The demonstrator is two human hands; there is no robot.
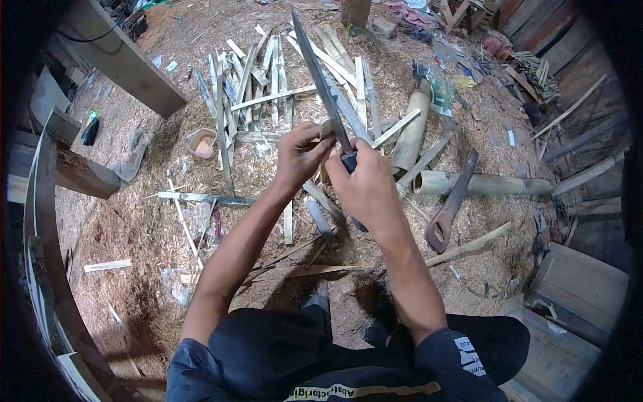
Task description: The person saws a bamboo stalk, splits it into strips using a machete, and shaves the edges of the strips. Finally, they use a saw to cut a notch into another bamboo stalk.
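Observation:
My right hand (367, 187) grips the dark handle of a long knife (321, 80); its blade points up and away over the floor. My left hand (299, 155) pinches a small piece of bamboo (327, 129) against the blade near the handle. Both hands are held together above my knees. Split bamboo strips (268, 80) lie scattered on the sawdust-covered ground beyond the hands.
Two thick bamboo tubes (412, 127) (482, 183) lie to the right, with a rusty hand tool (450, 208) across them. A small bowl (203, 143) sits left of the hands. A wooden beam (127, 63) and curved frame (47, 221) stand at left; a wooden box (581, 285) at right.

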